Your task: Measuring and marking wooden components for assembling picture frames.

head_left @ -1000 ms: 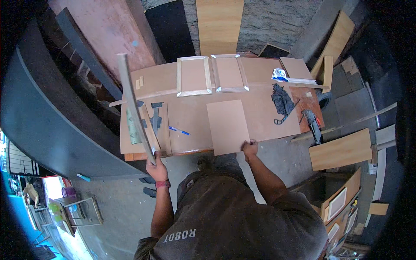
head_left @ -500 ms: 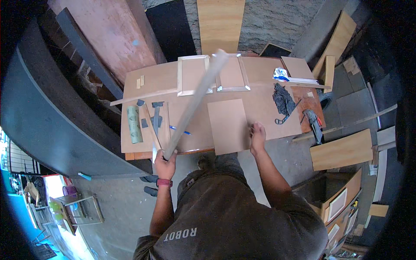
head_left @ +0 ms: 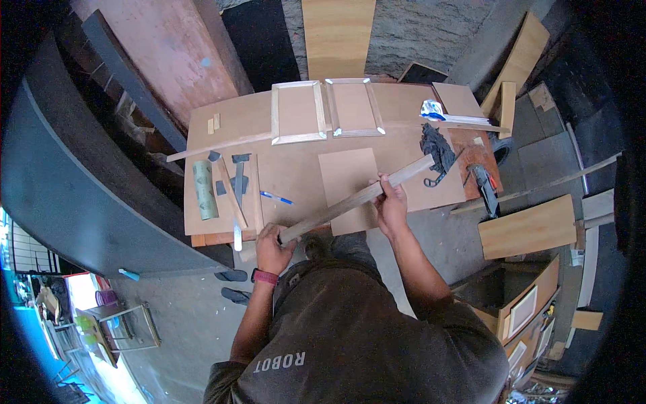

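Green and mottled, a roll lies at the left of the desk, near two slim slats and a metal strip whose pale end juts past the front edge. Next along I see the left hand, a red band at its wrist, fingers closed on the left end of a wooden stick. A blue pen lies beyond that hand. At the back, a pale frame sits just beside a second frame. The stick slants up to the right, crossing over a brown sheet. The right hand grips it nearer its far end, which points toward a crumpled black bag. Rightmost on the desk is a dark tool.
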The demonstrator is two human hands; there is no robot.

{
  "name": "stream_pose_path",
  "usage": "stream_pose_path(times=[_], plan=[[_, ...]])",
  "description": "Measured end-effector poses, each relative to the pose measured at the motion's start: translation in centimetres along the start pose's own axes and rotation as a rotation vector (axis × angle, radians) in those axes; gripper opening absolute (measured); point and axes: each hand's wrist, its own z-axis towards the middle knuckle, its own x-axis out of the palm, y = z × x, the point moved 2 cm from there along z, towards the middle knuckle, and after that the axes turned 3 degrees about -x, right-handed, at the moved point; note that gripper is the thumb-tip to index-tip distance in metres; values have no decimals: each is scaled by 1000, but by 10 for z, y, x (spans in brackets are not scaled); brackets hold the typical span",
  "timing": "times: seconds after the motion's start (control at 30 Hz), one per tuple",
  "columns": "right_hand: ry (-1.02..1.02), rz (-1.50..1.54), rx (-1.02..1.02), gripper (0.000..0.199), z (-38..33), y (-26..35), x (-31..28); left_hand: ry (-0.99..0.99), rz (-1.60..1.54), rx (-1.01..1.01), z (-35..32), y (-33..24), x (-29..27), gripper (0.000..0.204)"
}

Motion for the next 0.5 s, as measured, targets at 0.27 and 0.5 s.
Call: stream_pose_path(times=[0.27, 0.5], plan=[[53, 37, 21, 24, 1, 6, -1, -17, -51, 16, -1, -5, -13, 25], [38, 69, 27, 28, 0, 10, 9, -58, -73, 54, -3, 3, -18, 30]])
